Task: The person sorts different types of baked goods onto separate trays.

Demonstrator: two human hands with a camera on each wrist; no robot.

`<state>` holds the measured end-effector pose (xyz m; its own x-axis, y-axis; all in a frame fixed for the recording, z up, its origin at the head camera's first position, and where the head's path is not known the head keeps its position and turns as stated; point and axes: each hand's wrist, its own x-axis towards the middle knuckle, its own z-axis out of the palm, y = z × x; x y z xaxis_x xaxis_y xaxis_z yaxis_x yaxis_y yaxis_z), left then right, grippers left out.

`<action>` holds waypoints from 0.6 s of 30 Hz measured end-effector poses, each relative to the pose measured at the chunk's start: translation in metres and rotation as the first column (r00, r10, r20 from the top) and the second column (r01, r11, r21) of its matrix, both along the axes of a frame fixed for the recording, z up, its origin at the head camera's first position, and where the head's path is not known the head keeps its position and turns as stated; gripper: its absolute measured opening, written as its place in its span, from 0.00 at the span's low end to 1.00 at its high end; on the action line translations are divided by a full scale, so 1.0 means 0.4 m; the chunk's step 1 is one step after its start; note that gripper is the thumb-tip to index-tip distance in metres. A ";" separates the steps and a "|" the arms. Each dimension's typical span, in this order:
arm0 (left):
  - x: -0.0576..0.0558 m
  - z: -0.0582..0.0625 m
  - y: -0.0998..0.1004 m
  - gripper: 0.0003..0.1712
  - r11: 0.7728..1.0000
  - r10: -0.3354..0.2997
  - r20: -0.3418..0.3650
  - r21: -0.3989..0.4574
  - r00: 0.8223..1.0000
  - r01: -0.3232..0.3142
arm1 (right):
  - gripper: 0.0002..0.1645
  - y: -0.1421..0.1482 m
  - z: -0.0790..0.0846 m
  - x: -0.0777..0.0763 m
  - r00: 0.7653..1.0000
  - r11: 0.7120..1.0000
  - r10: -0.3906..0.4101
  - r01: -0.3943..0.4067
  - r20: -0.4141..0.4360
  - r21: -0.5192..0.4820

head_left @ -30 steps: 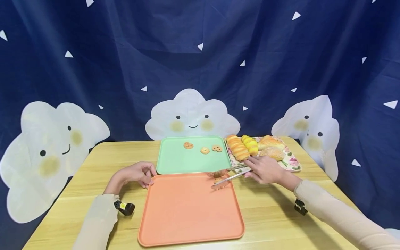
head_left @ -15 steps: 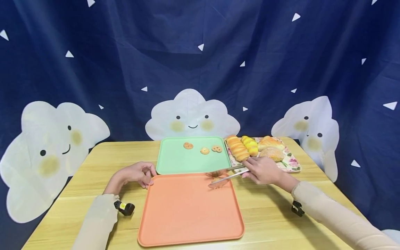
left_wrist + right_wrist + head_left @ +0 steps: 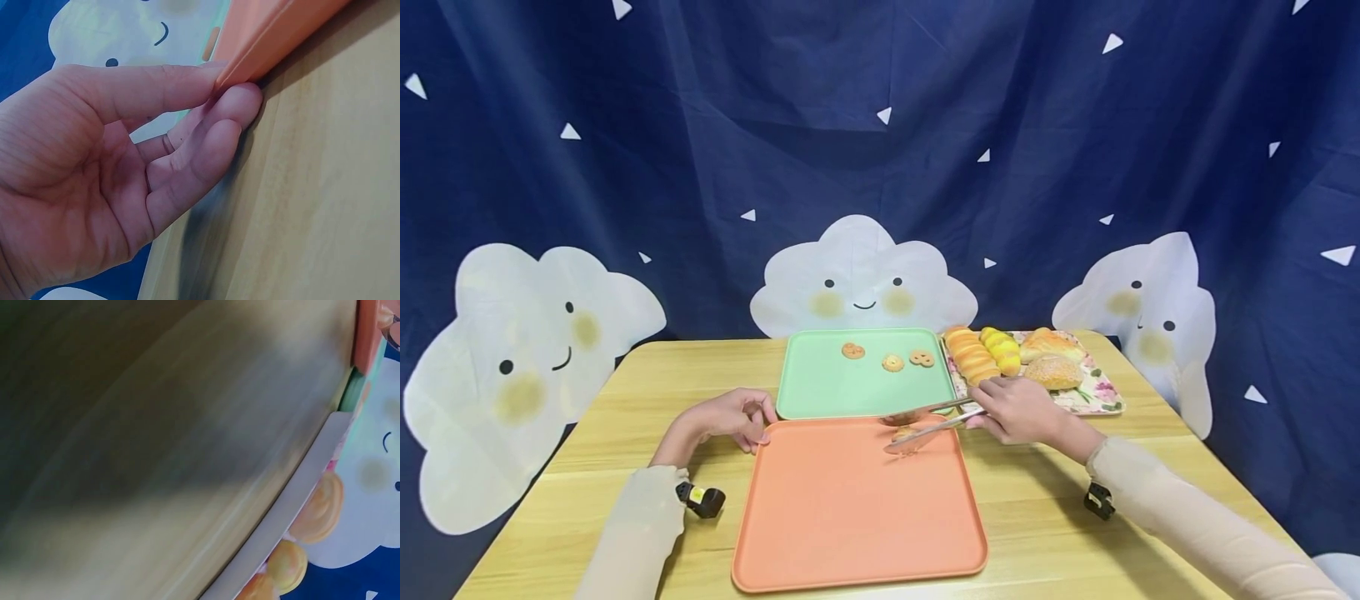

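My left hand (image 3: 735, 417) pinches the far left corner of an orange tray (image 3: 857, 508). In the left wrist view, the thumb lies on top of the tray's rim (image 3: 256, 47) and fingertips are beneath it. Metal tongs (image 3: 951, 422) are gripped in my right hand (image 3: 1017, 408), at the right of the orange tray. Between the tongs' ends, low over the tray's far part, is a small brown cookie (image 3: 904, 433), partly hidden; whether it touches the tray I cannot tell. The right wrist view does not show the right hand.
Behind the orange tray lies a green tray (image 3: 842, 392) with a round cookie (image 3: 853, 351), a pale cookie (image 3: 892, 363) and a pretzel-shaped cookie (image 3: 922, 358). A floral tray (image 3: 1101, 392) at the back right bears several breads, including a striped loaf (image 3: 972, 354) and a sesame bun (image 3: 1054, 372).
My right hand has moved a little left with the tongs, and the cookie between their ends has shifted left over the orange tray. The left hand stays at the tray's corner.
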<state>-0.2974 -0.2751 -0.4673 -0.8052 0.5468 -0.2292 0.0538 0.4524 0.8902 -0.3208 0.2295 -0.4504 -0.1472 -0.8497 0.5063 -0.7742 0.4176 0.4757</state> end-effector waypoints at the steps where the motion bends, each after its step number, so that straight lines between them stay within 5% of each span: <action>1: 0.000 0.000 0.000 0.18 1.000 0.002 0.001 -0.002 1.000 -0.002 | 0.33 -0.006 0.001 0.001 1.000 1.000 0.000 0.000 -0.004 -0.005; 18: 0.003 -0.003 0.000 0.17 1.000 0.003 -0.006 -0.003 1.000 -0.003 | 0.37 -0.102 0.024 -0.012 0.996 0.978 -0.085 0.076 -0.041 -0.196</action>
<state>-0.2963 -0.2752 -0.4685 -0.8081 0.5439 -0.2261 0.0575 0.4549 0.8887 -0.3256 0.1887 -0.4407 -0.1823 -0.7211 0.6684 -0.7122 0.5655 0.4159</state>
